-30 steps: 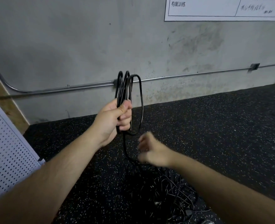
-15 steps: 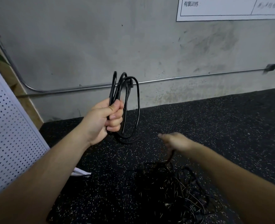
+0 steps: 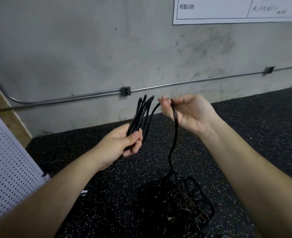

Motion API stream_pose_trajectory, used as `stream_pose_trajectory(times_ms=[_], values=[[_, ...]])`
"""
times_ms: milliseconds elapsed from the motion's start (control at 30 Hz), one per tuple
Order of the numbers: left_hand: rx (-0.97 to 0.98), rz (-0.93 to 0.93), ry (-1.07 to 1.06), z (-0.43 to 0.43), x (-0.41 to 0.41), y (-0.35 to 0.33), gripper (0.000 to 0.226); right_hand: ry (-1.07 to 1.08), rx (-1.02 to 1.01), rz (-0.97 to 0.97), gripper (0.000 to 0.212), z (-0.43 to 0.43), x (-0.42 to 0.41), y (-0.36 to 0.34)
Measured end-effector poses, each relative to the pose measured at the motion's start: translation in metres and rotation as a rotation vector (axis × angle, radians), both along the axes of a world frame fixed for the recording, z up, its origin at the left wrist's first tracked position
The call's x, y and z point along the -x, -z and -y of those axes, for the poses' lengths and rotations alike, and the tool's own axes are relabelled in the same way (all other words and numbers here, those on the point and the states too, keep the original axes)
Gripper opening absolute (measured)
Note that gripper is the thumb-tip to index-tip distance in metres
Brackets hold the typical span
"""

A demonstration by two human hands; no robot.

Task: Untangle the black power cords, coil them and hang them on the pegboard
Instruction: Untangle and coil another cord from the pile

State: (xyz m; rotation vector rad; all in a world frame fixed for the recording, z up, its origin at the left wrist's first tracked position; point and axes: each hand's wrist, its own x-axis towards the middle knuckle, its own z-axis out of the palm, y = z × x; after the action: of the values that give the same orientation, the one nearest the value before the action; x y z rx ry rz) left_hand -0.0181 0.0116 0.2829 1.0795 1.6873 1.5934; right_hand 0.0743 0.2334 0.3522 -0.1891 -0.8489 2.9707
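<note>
Speckled black rubber floor (image 3: 244,134) meets grey concrete wall (image 3: 90,48). Left hand (image 3: 122,143), centre frame, clamps coiled loops of black power cord (image 3: 141,114). Right hand (image 3: 189,112) at 1 o'clock pinches its trailing strand (image 3: 175,134), which drops to the tangled black cord pile (image 3: 176,203) at 6. Cord looks light, limp and springy, likely to snag, so grip it close to the loops. White perforated pegboard (image 3: 7,169) edge at 8; swing room toward 3.

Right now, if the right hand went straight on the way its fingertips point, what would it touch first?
Probably the upper loops of the coiled cord gripped in the left hand. The right hand, pinching the loose strand, points its fingertips at those loops; the depth between them is unclear.
</note>
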Motion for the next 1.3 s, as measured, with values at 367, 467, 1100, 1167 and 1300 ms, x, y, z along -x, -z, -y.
stream_pose_trajectory(times_ms=[367, 467, 1100, 1167, 1300], values=[[0.064, -0.217, -0.221, -0.045, -0.034, 0.011, 0.022, 0.216, 0.185, -0.089, 0.018, 0.033, 0.014, -0.026], [0.082, -0.154, -0.144, -0.053, -0.039, 0.016, 0.024, 0.268, 0.254, -0.093, 0.021, 0.028, 0.016, -0.028], [-0.175, 0.37, 0.057, -0.035, -0.003, 0.004, 0.02, 0.426, -1.539, 0.035, 0.1, -0.021, -0.002, 0.047], [-0.108, 0.414, 0.138, -0.032, -0.001, 0.002, 0.02, 0.466, -1.657, -0.1, 0.091, -0.018, -0.002, 0.047], [0.064, 0.433, 0.256, -0.027, 0.0, 0.0, 0.019, 0.367, -1.85, -0.242, 0.049, -0.015, 0.004, 0.049]])
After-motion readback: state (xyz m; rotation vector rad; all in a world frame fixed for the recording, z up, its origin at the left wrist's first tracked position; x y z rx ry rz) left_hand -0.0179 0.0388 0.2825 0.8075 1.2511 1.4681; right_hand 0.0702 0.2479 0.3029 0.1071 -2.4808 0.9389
